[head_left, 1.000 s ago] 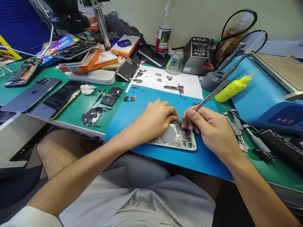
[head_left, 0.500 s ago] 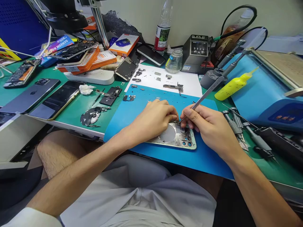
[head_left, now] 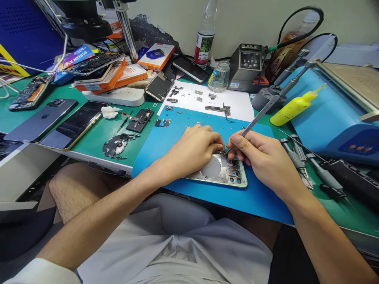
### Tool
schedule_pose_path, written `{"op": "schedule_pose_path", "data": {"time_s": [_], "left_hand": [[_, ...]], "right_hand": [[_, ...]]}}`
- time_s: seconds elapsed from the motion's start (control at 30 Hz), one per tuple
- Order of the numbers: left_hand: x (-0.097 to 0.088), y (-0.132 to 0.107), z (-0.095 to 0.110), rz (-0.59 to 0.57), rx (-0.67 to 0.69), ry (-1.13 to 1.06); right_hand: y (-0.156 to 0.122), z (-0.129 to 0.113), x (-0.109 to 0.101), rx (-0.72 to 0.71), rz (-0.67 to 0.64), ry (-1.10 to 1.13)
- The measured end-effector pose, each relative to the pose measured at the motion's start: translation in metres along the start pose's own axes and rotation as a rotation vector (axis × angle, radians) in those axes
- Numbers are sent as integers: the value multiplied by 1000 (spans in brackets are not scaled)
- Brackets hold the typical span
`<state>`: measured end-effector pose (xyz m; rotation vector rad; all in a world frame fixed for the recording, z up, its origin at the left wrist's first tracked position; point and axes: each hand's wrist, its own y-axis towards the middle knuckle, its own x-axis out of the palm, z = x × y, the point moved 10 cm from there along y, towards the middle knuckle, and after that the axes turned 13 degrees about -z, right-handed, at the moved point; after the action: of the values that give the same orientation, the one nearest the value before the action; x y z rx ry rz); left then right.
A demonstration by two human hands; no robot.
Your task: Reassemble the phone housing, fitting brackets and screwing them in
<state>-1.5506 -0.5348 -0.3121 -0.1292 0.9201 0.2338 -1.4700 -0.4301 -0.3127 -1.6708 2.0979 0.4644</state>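
Observation:
An opened phone housing (head_left: 223, 173) lies on the blue mat (head_left: 183, 138) near the table's front edge, its camera holes toward the right. My left hand (head_left: 194, 148) rests curled on the housing's far edge, fingers pressed down on it. My right hand (head_left: 260, 159) pinches metal tweezers (head_left: 256, 120), whose tip touches the housing's inside right by my left fingertips. What the tip touches is too small to make out.
A white sheet (head_left: 207, 100) with small phone parts lies behind the mat. Phones (head_left: 44, 120) and boxes (head_left: 118, 73) crowd the left. A soldering station (head_left: 248, 67), glass jar (head_left: 219, 77), bottle (head_left: 204, 39) and yellow squeeze bottle (head_left: 291, 108) stand behind. Screwdrivers (head_left: 299, 159) lie at right.
Both hands stay on the housing; the tweezers tip has shifted only slightly. The view has drifted a little.

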Motion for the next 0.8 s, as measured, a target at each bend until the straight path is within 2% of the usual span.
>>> {"op": "schedule_pose_path", "data": {"time_s": [0.53, 0.8], "left_hand": [[0, -1, 1, 0, 17, 28], [0, -1, 2, -46, -16, 15]], "right_hand": [[2, -3, 2, -13, -25, 15], [8, 1, 4, 12, -52, 33]]}}
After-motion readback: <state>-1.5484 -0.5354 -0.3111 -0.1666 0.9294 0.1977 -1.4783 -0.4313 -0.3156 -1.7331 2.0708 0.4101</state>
